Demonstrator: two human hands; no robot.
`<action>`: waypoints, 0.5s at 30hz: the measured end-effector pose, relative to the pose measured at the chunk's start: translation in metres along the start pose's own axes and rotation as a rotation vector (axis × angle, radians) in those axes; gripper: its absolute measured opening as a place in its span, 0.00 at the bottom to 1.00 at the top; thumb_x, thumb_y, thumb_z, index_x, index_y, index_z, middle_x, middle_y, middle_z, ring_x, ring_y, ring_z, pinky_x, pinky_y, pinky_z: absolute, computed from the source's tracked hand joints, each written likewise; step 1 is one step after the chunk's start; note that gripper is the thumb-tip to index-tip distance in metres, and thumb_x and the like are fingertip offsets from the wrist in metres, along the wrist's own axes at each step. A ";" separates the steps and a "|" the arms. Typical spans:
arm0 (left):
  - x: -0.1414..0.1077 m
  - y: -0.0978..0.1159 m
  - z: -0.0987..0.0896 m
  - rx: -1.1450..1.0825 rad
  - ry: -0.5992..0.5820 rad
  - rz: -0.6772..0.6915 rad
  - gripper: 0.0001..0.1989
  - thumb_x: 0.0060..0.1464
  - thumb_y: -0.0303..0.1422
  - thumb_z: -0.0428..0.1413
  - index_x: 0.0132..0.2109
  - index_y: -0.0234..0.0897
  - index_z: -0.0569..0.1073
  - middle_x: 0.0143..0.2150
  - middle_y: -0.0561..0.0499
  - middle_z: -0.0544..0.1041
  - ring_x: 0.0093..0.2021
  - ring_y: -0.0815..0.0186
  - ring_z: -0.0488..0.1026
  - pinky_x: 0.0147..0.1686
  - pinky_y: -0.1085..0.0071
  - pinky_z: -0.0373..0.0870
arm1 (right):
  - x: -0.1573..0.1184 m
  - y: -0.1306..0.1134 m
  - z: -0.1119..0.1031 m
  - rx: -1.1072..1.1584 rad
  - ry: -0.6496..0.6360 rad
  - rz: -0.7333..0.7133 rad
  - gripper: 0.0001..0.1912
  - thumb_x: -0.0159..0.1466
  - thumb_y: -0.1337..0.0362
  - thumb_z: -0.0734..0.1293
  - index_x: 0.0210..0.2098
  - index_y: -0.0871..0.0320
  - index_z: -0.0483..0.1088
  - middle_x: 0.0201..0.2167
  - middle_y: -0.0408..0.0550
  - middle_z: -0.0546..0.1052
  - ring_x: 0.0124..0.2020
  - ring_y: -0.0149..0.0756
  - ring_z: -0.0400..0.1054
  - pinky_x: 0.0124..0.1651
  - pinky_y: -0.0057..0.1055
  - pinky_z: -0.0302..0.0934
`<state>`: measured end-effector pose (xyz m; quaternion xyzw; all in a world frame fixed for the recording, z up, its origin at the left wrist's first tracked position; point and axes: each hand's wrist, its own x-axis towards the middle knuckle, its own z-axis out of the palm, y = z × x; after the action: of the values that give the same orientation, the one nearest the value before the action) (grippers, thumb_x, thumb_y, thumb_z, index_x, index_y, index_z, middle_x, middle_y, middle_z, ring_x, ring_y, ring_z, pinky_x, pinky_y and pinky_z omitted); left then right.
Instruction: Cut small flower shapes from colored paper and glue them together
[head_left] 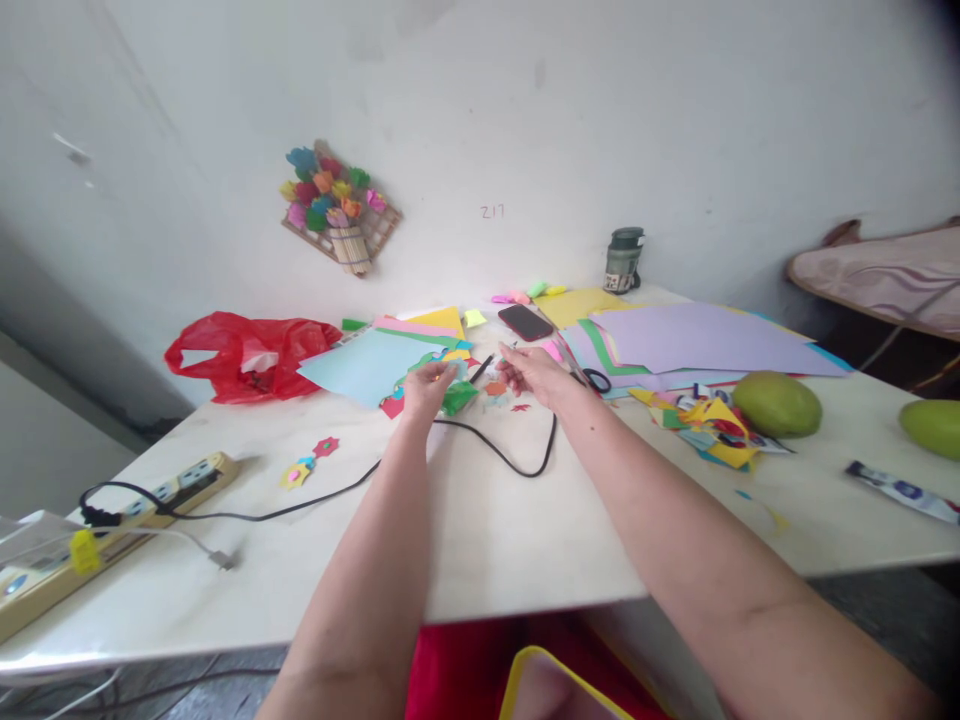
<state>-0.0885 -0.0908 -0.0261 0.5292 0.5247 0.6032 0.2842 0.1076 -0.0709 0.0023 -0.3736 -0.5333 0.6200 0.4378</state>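
My left hand (426, 390) is raised over the middle of the table, thumb and fingers pinched at a small light-blue piece (456, 371) that looks like paper. Facing it, my right hand (531, 374) has its fingertips drawn together; a tiny dark tip shows there, too small to name. Between the hands lie a slim black stick-like tool (482, 369), a crumpled green piece (459, 398) and small coloured paper scraps (495, 390). Black-handled scissors (597, 380) rest just beyond my right wrist. Flower-shaped paper cutouts (326, 447) lie left of my left forearm.
A black cable (525, 474) runs from the power strip (191, 480) under my forearms. Coloured sheets (690, 335) are stacked behind right, others (367, 365) left near a red plastic bag (247, 360). A phone (525, 322), bottle (623, 262), scrap pile (712, 425) and green fruit (778, 404) stand around.
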 end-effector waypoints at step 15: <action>-0.025 0.010 0.036 -0.368 -0.208 -0.165 0.22 0.37 0.43 0.66 0.36 0.34 0.71 0.30 0.51 0.78 0.29 0.65 0.78 0.29 0.73 0.71 | 0.015 0.016 0.001 -0.065 0.123 -0.217 0.06 0.51 0.70 0.73 0.28 0.62 0.72 0.22 0.43 0.75 0.18 0.23 0.65 0.24 0.21 0.62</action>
<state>-0.0453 -0.1041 -0.0292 0.4831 0.4152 0.6055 0.4771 0.0987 -0.0576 -0.0131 -0.3651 -0.5626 0.5271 0.5219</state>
